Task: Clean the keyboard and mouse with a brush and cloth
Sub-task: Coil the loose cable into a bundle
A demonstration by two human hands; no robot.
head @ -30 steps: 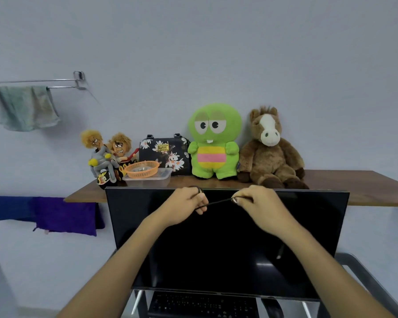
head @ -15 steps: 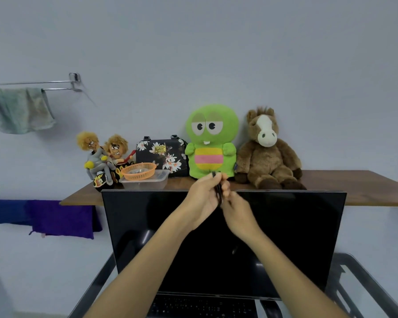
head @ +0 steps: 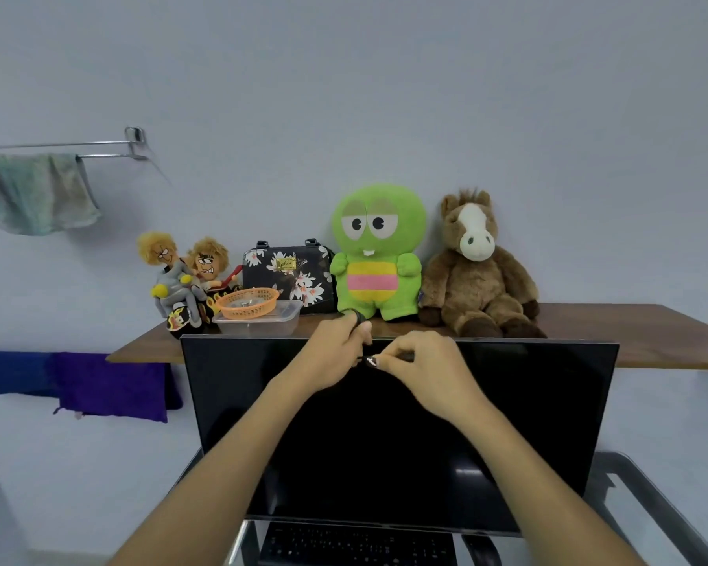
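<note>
Head view, hidden or unclear: only the upper rows of the keyboard [head: 358, 545] are seen, its lower part being cut off by the bottom edge and its back edge tucked under the monitor [head: 401, 435]. A dark rounded shape at the bottom edge, right of the keyboard, cannot be identified. No brush can be made out.
Thin black item: a thin dark cord or strap [head: 364, 358] is seen between the two hands; what it is cannot be told.
Left hand [head: 336, 353]: fingers are curled and the grip is closed on one end of the cord, which is looped over the fingers.
Right hand [head: 422, 367]: fingers are curled, the cord being pinched between thumb and fingertips; the two hands are almost touching, held up in front of the monitor's top edge.
Keyboard: black, with dim key legends, lying low on the desk [head: 646, 504] under the dark screen.
Cloths: a pale green cloth [head: 37, 194] is hung on a wall rail [head: 58, 145] at the upper left; a purple cloth [head: 111, 386] is hung lower on the left.
Shelf [head: 650, 332]: a green plush [head: 377, 255], a brown horse plush [head: 477, 271], a floral bag [head: 289, 275], an orange basket [head: 248, 303] in a clear tub and two dolls [head: 185, 275] are lined up behind the monitor.
</note>
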